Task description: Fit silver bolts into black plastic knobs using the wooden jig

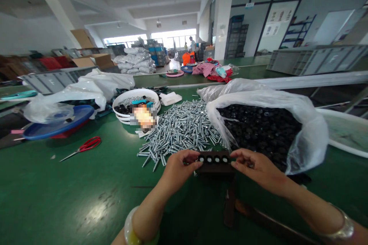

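A dark block (pixel 216 170) lies in front of me on the green table. Along its top stands a row of several small black round caps (pixel 217 159) with pale centres. My left hand (pixel 181 166) is closed in a pinch, thumb and index finger at the left-end cap. At the opposite end, my right hand (pixel 257 166) pinches the cap there, its other fingers curled. Just behind the block spreads a heap of silvery bolts (pixel 184 126). A hammer (pixel 244 208) with a wooden handle lies below the block, near my right forearm.
An open clear plastic bag (pixel 310 138) full of black caps (pixel 258 130) stands at right. Red-handled scissors (pixel 89 144) lie at left, near a blue tray (pixel 54 126). Stacked white bowls (pixel 116 103) hold small parts. A grey crate (pixel 316 60) sits farther back.
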Available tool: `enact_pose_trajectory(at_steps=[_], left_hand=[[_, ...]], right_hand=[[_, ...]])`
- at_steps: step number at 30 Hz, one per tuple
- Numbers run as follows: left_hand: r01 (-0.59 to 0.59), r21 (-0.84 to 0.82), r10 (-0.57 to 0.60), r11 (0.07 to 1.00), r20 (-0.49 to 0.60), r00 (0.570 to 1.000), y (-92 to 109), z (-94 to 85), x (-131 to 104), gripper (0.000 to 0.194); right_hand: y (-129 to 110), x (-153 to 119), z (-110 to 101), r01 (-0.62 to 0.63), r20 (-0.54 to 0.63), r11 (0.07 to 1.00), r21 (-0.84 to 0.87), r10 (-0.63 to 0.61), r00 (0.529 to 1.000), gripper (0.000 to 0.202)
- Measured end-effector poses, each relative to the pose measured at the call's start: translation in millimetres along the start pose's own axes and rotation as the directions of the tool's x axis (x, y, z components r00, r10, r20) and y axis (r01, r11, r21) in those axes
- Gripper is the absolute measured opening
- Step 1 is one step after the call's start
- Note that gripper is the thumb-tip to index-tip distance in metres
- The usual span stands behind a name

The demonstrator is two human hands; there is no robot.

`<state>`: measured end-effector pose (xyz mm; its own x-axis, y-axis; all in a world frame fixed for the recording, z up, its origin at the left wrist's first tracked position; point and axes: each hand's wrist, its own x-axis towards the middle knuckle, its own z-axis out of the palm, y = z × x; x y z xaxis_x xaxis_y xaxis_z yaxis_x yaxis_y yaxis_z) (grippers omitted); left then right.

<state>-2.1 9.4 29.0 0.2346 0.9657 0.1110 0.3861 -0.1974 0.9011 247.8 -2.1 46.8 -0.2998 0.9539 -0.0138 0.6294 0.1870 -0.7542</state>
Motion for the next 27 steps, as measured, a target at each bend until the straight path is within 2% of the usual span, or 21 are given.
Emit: enact_pose_trajectory(at_steps=[6, 10, 12, 14, 15, 17, 19, 22, 25, 27], left_hand=[[-0.018, -0.034, 0.018, 0.999, 0.009, 1.000, -8.9, 0.4, 0.9, 0.024], [0.027, -0.066, -0.020, 0.997, 0.099, 0.995, -9.1, -1.8, 1.0, 0.031], [0.059, -0.100, -0.048, 0.993, 0.103, 0.994, -8.6, -0.5, 2.0, 0.030], [0.068, -0.138, -0.056, 0.988, 0.085, 0.995, -8.7, 2.7, 3.0, 0.029], [0.071, -0.152, -0.059, 0.986, 0.080, 0.995, -9.0, 4.4, 3.2, 0.029], [0.089, -0.164, -0.075, 0.983, 0.089, 0.993, -10.1, 7.1, 3.4, 0.031], [0.123, -0.169, -0.105, 0.978, 0.111, 0.988, -11.4, 8.2, 3.1, 0.034], [0.146, -0.204, -0.116, 0.968, 0.151, 0.982, -11.9, 6.1, 3.0, 0.036], [0.146, -0.211, -0.101, 0.967, 0.209, 0.973, -9.5, -0.2, 4.5, 0.038], [0.148, -0.179, -0.112, 0.973, 0.197, 0.974, -6.9, -5.4, 7.8, 0.040]], right_hand=[[-2.1, 0.2, 4.2, 0.046, -0.023, 0.999, -0.030, -0.046, 0.999, 0.027], [7.8, -1.1, -15.0, 0.105, 0.013, 0.969, -0.223, -0.105, 0.994, 0.026], [20.7, 0.7, -32.7, 0.047, -0.092, 0.912, -0.406, -0.093, 0.991, 0.026], [36.9, 4.2, -50.8, -0.062, -0.225, 0.828, -0.557, -0.078, 0.971, 0.027], [44.8, 6.5, -58.4, -0.102, -0.256, 0.788, -0.607, -0.072, 0.964, 0.028], [57.7, 11.7, -68.1, -0.123, -0.242, 0.723, -0.680, -0.063, 0.968, 0.030], [64.6, 17.6, -70.2, -0.141, -0.224, 0.668, -0.731, -0.039, 0.974, 0.035], [65.5, 26.9, -65.1, -0.245, -0.274, 0.593, -0.767, 0.042, 0.961, 0.039], [64.3, 33.7, -62.2, -0.299, -0.303, 0.563, -0.771, 0.089, 0.949, 0.034], [65.8, 34.8, -65.6, -0.313, -0.317, 0.558, -0.769, 0.093, 0.944, 0.031]])
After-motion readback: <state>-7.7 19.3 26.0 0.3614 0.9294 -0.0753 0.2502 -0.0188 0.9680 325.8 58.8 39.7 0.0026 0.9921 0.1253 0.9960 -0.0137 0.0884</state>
